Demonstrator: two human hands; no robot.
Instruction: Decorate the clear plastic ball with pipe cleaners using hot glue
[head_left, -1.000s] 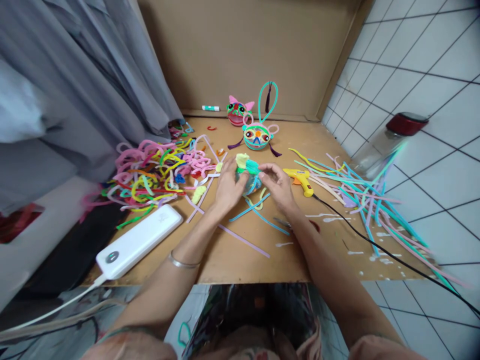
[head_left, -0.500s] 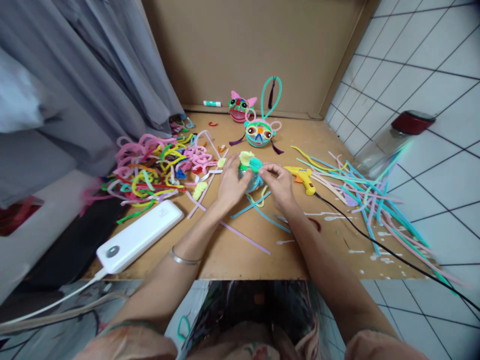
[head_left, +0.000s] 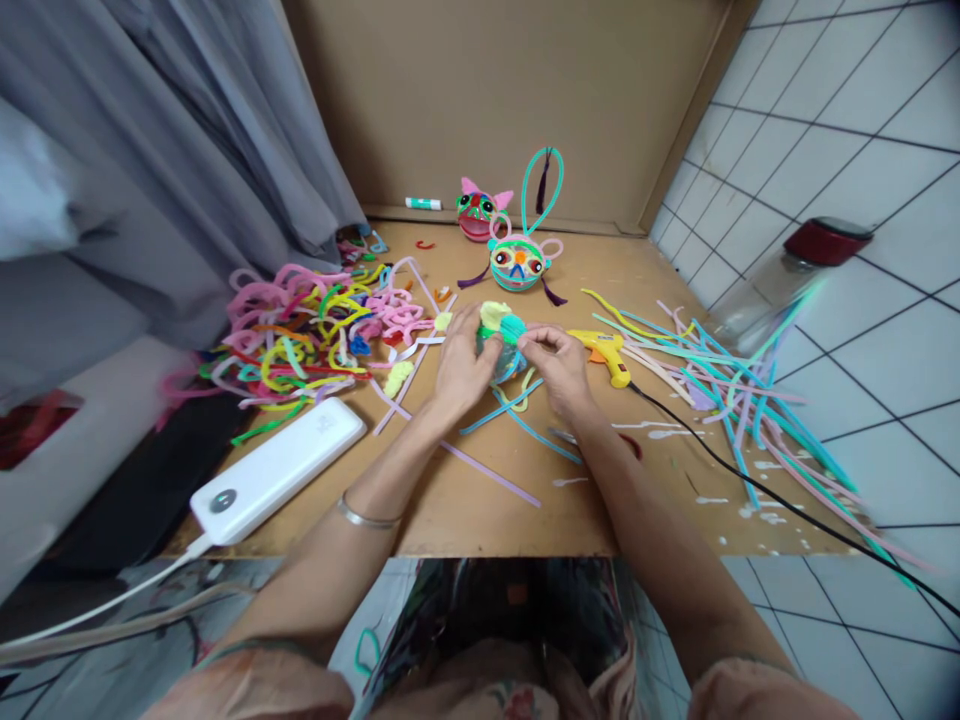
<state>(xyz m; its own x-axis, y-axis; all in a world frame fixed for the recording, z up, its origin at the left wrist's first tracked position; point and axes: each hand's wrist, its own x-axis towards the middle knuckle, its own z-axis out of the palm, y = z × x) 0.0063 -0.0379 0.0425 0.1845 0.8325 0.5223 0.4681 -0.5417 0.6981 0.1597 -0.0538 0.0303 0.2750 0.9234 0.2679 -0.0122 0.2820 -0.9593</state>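
Teal-and-yellow ball [head_left: 508, 357] gripped in left hand [head_left: 464, 366]; right hand [head_left: 557, 363] at its right edge, grip unclear; uneven pressure could loosen teal strip [head_left: 513, 328]

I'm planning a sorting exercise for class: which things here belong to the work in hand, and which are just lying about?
Likely in the work:
- fuzzy-trimmed piece, held
- fuzzy stems
- yellow glue gun
- scissors, partly hidden

Probably lying about:
- white power bank
- red-lidded bottle
- green-and-white tube
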